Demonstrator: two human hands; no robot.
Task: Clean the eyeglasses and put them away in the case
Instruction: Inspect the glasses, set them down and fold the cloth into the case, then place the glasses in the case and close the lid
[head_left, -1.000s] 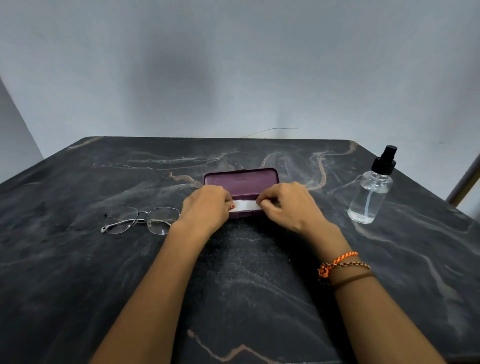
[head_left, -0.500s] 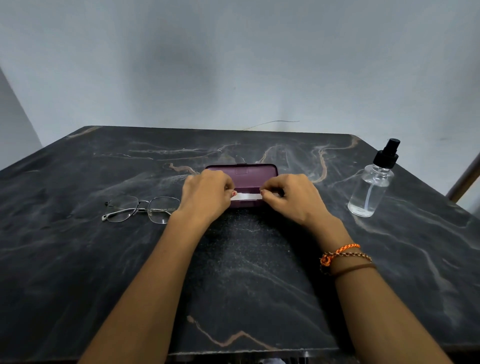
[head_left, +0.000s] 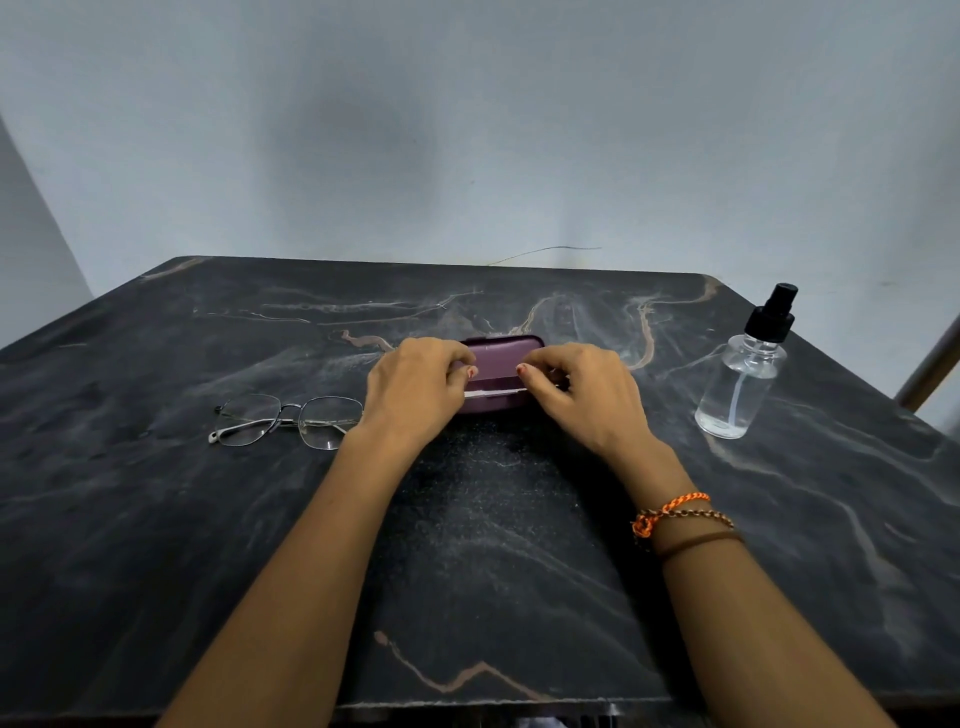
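Gripping the maroon eyeglass case (head_left: 501, 364) at both ends on the dark marble table (head_left: 156, 519).

The left hand (head_left: 413, 395) and right hand (head_left: 582, 397) curl their fingers round the case's ends, thumbs near its seam, where a thin white strip (head_left: 493, 393) shows. The eyeglasses (head_left: 288, 421) lie folded open just left of the left wrist, untouched. A clear spray bottle (head_left: 745, 382) stands upright well to the right.

Both arms were bare, with no sleeves. The right wrist wore three thin bands: an orange braided string (head_left: 670, 508) with a knot, a brown and gold twisted cord (head_left: 698, 514), and a plain brown band (head_left: 696, 543). The thumbnails looked painted reddish.
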